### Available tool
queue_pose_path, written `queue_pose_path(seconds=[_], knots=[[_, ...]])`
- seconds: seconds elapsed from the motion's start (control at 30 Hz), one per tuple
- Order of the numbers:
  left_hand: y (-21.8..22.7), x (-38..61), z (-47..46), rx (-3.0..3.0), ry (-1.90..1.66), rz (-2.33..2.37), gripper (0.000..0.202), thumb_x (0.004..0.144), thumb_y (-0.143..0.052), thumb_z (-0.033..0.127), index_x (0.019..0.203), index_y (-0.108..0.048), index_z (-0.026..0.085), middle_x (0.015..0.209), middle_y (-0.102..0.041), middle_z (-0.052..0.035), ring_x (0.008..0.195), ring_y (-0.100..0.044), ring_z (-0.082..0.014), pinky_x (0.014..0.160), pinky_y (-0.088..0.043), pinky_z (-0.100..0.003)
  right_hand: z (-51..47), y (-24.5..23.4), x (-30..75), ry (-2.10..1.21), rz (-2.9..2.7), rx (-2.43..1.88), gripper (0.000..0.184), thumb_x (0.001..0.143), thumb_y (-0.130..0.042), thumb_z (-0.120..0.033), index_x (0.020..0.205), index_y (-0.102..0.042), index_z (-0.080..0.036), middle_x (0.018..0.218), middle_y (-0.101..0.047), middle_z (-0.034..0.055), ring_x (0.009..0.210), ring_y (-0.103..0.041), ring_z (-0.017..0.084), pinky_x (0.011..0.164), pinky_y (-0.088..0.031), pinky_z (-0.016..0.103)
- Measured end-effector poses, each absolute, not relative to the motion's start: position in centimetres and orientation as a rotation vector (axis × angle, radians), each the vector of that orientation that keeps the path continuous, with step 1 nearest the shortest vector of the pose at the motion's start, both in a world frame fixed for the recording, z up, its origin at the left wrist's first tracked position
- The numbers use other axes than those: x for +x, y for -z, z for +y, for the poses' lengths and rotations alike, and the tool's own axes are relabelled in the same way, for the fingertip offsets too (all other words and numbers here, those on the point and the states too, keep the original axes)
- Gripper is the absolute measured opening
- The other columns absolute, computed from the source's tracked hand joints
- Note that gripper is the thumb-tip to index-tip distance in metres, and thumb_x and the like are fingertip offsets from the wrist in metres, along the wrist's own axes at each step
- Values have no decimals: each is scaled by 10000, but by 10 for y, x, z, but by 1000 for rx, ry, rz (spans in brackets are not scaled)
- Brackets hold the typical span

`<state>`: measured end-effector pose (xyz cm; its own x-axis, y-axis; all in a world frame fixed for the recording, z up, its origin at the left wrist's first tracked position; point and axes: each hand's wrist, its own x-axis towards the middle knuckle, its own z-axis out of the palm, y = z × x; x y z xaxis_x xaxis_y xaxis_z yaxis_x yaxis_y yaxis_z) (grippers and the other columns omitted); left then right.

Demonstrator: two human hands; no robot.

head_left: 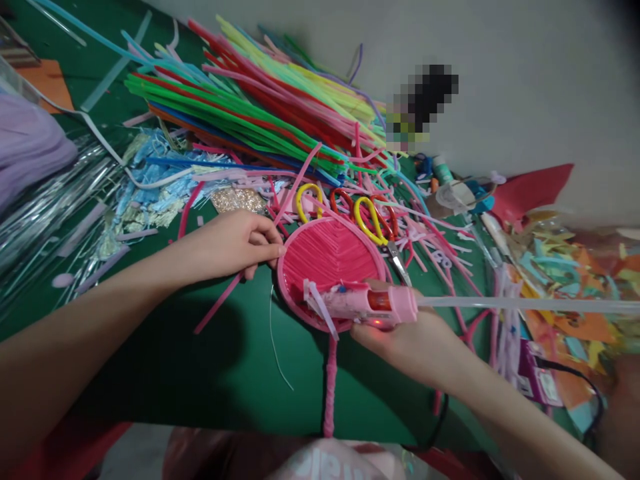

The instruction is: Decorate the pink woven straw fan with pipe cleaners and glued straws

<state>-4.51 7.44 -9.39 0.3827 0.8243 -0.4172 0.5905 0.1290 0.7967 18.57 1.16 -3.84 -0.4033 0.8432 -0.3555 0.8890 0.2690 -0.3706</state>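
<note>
A round pink paddle [340,250] with a ribbed magenta face and a wrapped pink stem lies on the green table. My left hand [250,243] pinches its left rim between thumb and finger. My right hand [415,340] is wrapped round a pink hot glue gun [357,303], whose small red light is lit. A long clear glue stick [525,305] sticks out of the gun's rear to the right. The gun's nozzle end is over the lower left of the paddle's face; its tip is hard to make out. A thin white strand [277,347] hangs below the left rim.
Yellow-handled scissors [369,220] and a red-handled pair [343,200] lie behind the paddle. Bundles of coloured pipe cleaners [240,113] fill the back. Silver tinsel [55,200] lies left, paper scraps [580,287] right, and a purple box [537,373] with a black cord near right.
</note>
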Motion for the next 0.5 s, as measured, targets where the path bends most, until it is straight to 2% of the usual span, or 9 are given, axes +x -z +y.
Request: queue_pose_path(seconds=[0.27, 0.5], knots=[[93, -45, 75, 1544, -261, 1317, 112, 837, -632, 307, 844, -646, 196, 434, -604, 71, 338, -531, -77, 353, -326, -158, 6, 49, 197, 1022, 2392, 1804, 152, 690, -460, -171, 596, -350, -219, 568, -494, -40, 490, -461, 109, 501, -330, 234], [93, -44, 75, 1541, -253, 1304, 81, 840, -629, 278, 860, -649, 202, 393, -565, 87, 271, -436, -56, 322, -290, -158, 2, 48, 202, 1045, 2358, 1835, 139, 696, -461, -170, 613, -364, -227, 536, -488, -49, 467, -471, 115, 466, -317, 231]])
